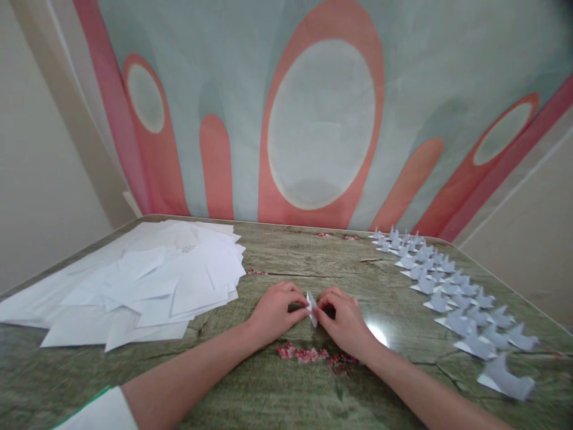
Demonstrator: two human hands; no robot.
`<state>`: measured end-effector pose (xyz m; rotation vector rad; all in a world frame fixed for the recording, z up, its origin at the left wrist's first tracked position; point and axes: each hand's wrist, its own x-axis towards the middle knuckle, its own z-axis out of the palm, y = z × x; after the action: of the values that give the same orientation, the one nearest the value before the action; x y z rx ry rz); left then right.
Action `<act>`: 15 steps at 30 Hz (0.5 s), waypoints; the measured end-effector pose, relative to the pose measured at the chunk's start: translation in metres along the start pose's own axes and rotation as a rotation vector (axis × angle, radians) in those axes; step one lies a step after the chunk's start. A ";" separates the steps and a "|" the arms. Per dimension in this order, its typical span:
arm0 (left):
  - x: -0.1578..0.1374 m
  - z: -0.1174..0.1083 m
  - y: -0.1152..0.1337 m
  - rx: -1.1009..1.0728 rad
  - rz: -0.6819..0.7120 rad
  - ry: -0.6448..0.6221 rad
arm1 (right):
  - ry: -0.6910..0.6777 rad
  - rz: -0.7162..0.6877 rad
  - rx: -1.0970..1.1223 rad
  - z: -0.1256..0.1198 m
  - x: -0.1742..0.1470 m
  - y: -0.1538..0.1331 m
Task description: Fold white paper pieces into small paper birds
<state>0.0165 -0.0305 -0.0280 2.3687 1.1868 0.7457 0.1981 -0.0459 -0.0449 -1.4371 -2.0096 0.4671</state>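
Between my hands, just above the table's middle, is a small folded piece of white paper (311, 308), narrow and pointed at the top. My left hand (281, 309) pinches its left side between thumb and fingertips. From the other side, my right hand (342, 316) grips its right edge the same way. The fingertips cover part of the folds, so the paper's full shape is hard to make out.
A spread pile of white paper sheets (152, 275) lies on the left of the wood-patterned table (286, 251). Rows of white folded paper birds (456, 322) stand along the right side. Behind the table's far edge hangs a patterned backdrop (242, 71).
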 end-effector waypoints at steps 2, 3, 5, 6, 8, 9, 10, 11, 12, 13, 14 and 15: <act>0.002 0.001 0.000 -0.040 -0.030 0.012 | 0.000 -0.003 0.008 0.000 -0.001 -0.002; 0.003 0.001 0.000 -0.061 -0.042 0.016 | 0.001 -0.002 0.013 0.001 -0.001 -0.002; 0.005 0.002 0.001 -0.106 -0.071 0.024 | -0.001 0.006 0.034 0.002 -0.001 -0.004; 0.006 0.002 0.001 -0.133 -0.099 0.035 | -0.004 0.012 0.054 0.002 -0.001 -0.004; 0.008 0.003 0.000 -0.228 -0.166 0.067 | -0.008 0.026 0.114 0.003 -0.002 -0.004; 0.009 0.003 0.000 -0.308 -0.201 0.072 | -0.006 0.031 0.153 0.003 -0.002 -0.005; 0.010 0.003 0.000 -0.403 -0.233 0.066 | -0.005 0.034 0.198 0.002 -0.001 -0.005; 0.012 0.004 0.000 -0.507 -0.258 0.048 | -0.004 0.038 0.250 0.001 -0.001 -0.006; 0.013 0.004 0.000 -0.604 -0.278 0.021 | -0.002 0.044 0.304 0.000 -0.001 -0.007; 0.015 0.005 0.000 -0.682 -0.293 0.000 | -0.001 0.053 0.359 -0.002 0.000 -0.008; 0.017 0.005 0.000 -0.741 -0.300 -0.008 | 0.000 0.067 0.411 -0.003 0.001 -0.008; 0.020 0.005 0.000 -0.780 -0.301 -0.005 | -0.001 0.086 0.458 -0.005 0.002 -0.008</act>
<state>0.0297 -0.0150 -0.0259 1.5173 0.9737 0.8871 0.1952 -0.0473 -0.0361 -1.2343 -1.6986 0.8987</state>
